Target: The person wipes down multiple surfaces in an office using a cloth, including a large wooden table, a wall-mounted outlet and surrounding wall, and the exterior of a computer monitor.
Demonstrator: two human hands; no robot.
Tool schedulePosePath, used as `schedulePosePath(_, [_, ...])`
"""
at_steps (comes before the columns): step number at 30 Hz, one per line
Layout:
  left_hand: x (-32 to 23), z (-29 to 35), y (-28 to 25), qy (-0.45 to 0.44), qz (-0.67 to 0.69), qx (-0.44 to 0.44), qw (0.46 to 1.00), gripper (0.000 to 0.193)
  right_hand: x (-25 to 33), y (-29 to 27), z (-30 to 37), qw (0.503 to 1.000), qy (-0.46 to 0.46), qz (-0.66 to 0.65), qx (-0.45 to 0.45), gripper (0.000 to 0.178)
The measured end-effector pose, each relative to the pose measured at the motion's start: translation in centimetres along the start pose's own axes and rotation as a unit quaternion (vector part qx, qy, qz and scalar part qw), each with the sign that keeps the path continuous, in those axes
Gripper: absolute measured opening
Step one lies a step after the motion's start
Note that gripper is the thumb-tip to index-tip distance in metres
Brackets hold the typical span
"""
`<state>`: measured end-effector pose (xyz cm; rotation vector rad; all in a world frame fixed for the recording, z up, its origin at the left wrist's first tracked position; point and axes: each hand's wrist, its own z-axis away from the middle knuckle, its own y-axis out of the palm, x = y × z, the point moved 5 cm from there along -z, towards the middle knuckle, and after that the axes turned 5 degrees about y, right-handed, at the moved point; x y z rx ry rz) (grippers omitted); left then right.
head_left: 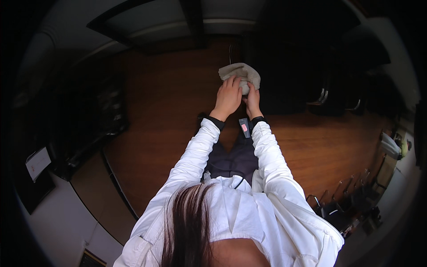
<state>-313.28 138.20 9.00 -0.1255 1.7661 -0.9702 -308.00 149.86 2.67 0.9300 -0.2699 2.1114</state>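
Note:
A light grey-beige cloth (240, 70), perhaps a towel, is bunched up in front of me at arm's length. My left hand (227, 97) lies over its near left side, fingers curled onto the fabric. From the right, my right hand (253, 100) grips the cloth's near edge, thumb side toward the other hand. A rounded, paler fold of it shows between the two hands. Black bands circle both wrists. Just below the right wrist is a small grey flat object (243, 126) with a pinkish-red label; what holds it there cannot be made out.
Brown wooden floor (302, 142) stretches around me. Dark furniture with curved metal legs (321, 95) stands to the far right, chairs (333, 213) at the lower right. A dark, shiny bulky piece (89, 124) is at the left, near a white sheet (38, 163).

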Motion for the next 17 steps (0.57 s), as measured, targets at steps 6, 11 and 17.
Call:
schedulePosePath(6, [1.7,-3.1,5.4,-0.063,-0.042,-0.032,0.997,0.043,0.8,-1.4,-6.6,0.996,-0.002,0.077,0.047,0.049])
schedulePosePath(11, [2.7,-10.4,13.9,-0.175,-0.089,-0.028,0.980,0.049,4.4,-3.5,-14.6,0.974,-0.004,0.213,0.077,0.050])
schedulePosePath(17, [3.0,-16.0,19.7,-0.258,-0.165,-0.048,0.951,0.061,9.9,-4.6,-20.2,0.928,0.084,0.289,0.218,0.048])
